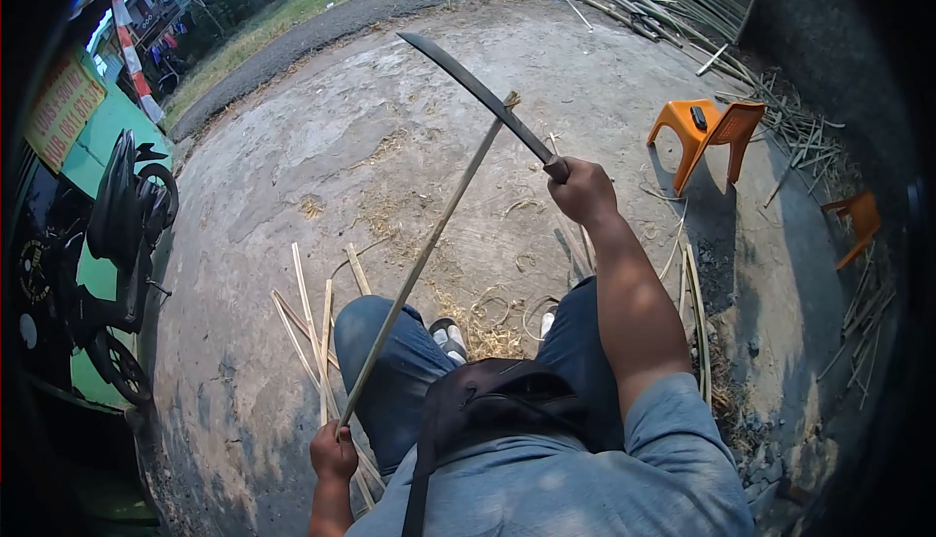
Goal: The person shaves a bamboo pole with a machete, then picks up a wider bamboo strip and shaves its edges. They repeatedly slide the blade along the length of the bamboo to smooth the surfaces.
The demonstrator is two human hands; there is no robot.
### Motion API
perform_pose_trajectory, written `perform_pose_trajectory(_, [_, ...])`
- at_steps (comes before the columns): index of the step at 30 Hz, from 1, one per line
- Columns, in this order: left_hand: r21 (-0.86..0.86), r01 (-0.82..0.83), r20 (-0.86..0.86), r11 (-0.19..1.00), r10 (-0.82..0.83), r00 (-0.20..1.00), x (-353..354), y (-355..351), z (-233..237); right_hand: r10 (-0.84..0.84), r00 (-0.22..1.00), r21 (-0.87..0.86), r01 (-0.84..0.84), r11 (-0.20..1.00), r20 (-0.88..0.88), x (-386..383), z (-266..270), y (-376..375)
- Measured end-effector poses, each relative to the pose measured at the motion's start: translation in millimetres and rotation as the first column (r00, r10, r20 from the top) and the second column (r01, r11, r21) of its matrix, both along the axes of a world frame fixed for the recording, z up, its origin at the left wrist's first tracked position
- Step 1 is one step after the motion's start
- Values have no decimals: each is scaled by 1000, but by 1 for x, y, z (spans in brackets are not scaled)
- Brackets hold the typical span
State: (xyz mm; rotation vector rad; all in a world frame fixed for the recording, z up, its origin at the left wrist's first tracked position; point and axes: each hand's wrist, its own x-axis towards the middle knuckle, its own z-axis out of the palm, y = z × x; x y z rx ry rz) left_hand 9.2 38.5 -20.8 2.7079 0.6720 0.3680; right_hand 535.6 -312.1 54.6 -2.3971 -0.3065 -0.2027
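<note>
My right hand is closed around the brown handle of a machete, its long dark blade angled up and to the left. Low at the left, my left hand grips the near end of a long bamboo strip. The strip slants up over my left knee, and its far end meets the blade near the middle, where a small frayed tuft shows. Several pale split bamboo strips lie beside my left leg.
Shavings litter the concrete around my feet. An orange plastic chair stands at the right with a small dark object on it. Bamboo poles are heaped at the far right. A motorcycle is parked at the left wall.
</note>
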Motion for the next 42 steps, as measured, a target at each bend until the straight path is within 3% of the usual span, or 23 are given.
perform_pose_trajectory(3, [-21, -6, -9, 1000, 6, 1000, 1, -9, 5, 51, 998, -13, -50, 999, 24, -12, 9, 2])
perform_pose_trajectory(7, [-41, -26, -23, 999, 25, 999, 1, -13, 8, 285, 958, -171, -288, 942, -41, -40, 27, 16])
perform_pose_trajectory(10, [-18, -34, -25, 999, 33, 999, 0, -12, 8, 492, 865, -335, -437, 835, 97, -53, 19, 34])
perform_pose_trajectory(14, [-15, -21, -22, 1000, 20, 1000, -4, -8, 4, 571, 784, -304, -497, 813, 243, -52, 13, 39])
perform_pose_trajectory(16, [-14, -24, -21, 1000, 24, 999, -2, -7, 5, 457, 875, -295, -400, 868, 160, -40, 17, 26])
perform_pose_trajectory(18, [-21, -22, -15, 1000, 22, 1000, -2, -7, 5, 197, 980, -160, -190, 969, 29, -17, 10, 14])
perform_pose_trajectory(20, [-28, -14, 3, 1000, 14, 1000, 1, -6, 5, -27, 1000, -6, 27, 1000, -7, 4, 2, -1])
perform_pose_trajectory(21, [-17, -12, 19, 1000, 13, 1000, 2, -6, 4, -11, 999, 58, 13, 998, -34, 4, 2, -6])
perform_pose_trajectory(25, [-17, 7, 37, 1000, -6, 999, 6, -8, 9, -12, 997, 42, 9, 999, 79, -1, -5, -4])
perform_pose_trajectory(29, [-47, 6, 61, 999, -3, 998, 7, -12, 9, 48, 998, 131, -53, 990, 41, -8, 5, 1])
perform_pose_trajectory(32, [-34, 1, 64, 999, 1, 998, 5, -10, 6, 75, 996, 102, -79, 992, 45, -5, 2, 2])
perform_pose_trajectory(35, [-37, -2, 30, 999, 3, 1000, 5, -11, 10, 124, 990, 98, -117, 988, -65, -13, 12, 2])
perform_pose_trajectory(38, [-66, -3, 3, 998, 3, 1000, 6, -11, 12, 364, 912, 189, -330, 925, -188, -15, 0, 5])
perform_pose_trajectory(39, [-73, -4, 4, 997, 5, 1000, 5, -11, 10, 381, 900, 167, -350, 922, -211, -25, 10, 8])
perform_pose_trajectory(42, [-86, -6, 17, 996, 7, 1000, 5, -10, 5, 405, 914, -120, -403, 907, -14, -41, 21, 17])
